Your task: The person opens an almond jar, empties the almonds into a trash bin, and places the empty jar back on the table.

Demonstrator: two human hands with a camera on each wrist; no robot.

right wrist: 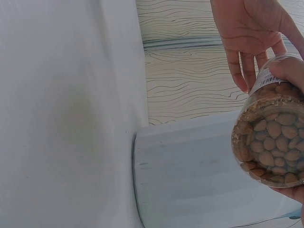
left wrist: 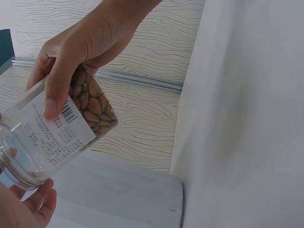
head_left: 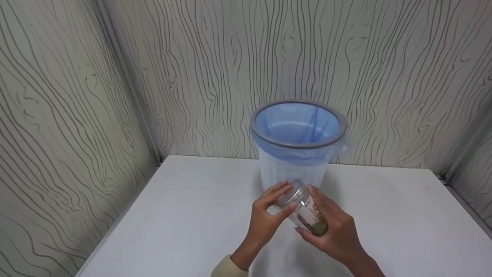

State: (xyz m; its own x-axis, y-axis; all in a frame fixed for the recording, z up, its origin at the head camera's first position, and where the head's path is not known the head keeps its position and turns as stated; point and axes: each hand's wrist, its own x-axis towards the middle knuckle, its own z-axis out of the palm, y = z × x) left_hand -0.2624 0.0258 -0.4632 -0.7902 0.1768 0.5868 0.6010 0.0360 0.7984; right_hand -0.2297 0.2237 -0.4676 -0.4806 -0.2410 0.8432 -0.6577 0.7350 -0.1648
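Observation:
A clear plastic jar [head_left: 313, 211] with a printed label is held tilted over the table, its capped end up and to the left. My right hand [head_left: 338, 227] grips its body, thumb underneath and fingers along the far side. The left hand [head_left: 265, 215] has its thumb and fingers around the transparent lid [head_left: 295, 192]. Whole almonds [left wrist: 92, 104] lie toward the jar's base in the left wrist view, beside a white label [left wrist: 52, 135] with a barcode. The right wrist view looks at the round base, with almonds [right wrist: 275, 142] pressed against it.
Just behind the hands stands a pale waste bin [head_left: 292, 175] with a grey rim [head_left: 296, 146]. A blue bag [head_left: 300, 119] lines it and folds over the outside. The white table [head_left: 184, 215] meets wood-patterned wall panels [head_left: 207, 77] at the back and sides.

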